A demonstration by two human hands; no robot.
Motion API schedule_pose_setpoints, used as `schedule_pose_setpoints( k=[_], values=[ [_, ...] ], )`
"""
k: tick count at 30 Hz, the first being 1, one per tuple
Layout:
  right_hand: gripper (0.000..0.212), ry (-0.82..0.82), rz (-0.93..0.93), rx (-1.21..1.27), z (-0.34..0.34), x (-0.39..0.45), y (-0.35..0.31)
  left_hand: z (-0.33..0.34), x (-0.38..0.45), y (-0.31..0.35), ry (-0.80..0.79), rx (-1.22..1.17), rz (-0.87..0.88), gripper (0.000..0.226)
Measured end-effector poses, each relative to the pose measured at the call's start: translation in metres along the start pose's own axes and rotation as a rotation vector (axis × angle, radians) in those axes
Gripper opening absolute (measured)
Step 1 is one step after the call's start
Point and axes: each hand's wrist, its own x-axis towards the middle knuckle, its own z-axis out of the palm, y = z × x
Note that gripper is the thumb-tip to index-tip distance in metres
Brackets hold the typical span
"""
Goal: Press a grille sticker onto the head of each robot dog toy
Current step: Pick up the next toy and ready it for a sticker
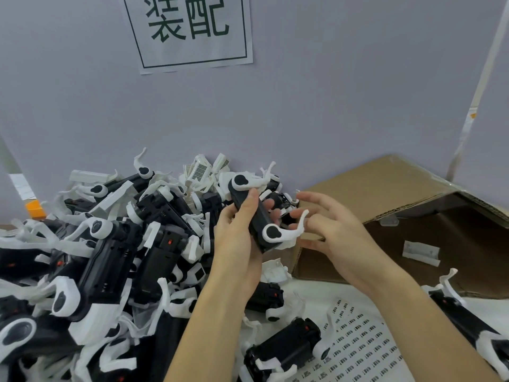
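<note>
Head view: I see my left hand (pixel 237 230) with its grip clamped on one toy dog (pixel 259 216), head end turned away; my right hand (pixel 325 230) just beside it, fingers apart, holding nothing I can make out; sticker sheet (pixel 355 343) below the grip; a big pile (pixel 110 257) left of it, so I judge most dogs remain.

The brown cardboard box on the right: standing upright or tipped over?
Tipped over: the brown cardboard box lies on its side, its dark opening facing the viewer.
</note>
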Motion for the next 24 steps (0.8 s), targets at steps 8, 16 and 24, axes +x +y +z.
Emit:
schedule_pose_setpoints(
  k=[8, 16, 24],
  values=[
    [0.036, -0.042, -0.094, -0.229, 0.003, -0.007, -0.006, 0.004, 0.005, -0.006, 0.122, 0.171, -0.047, 0.037],
    [0.032, -0.154, 0.000, -0.265, 0.004, -0.013, -0.008, 0.003, 0.000, -0.002, 0.059, -0.114, -0.071, 0.043],
    [0.016, -0.181, 0.057, 0.042, 0.025, -0.013, -0.004, 0.003, -0.009, 0.003, 0.002, -0.161, -0.067, 0.052]
  ],
)
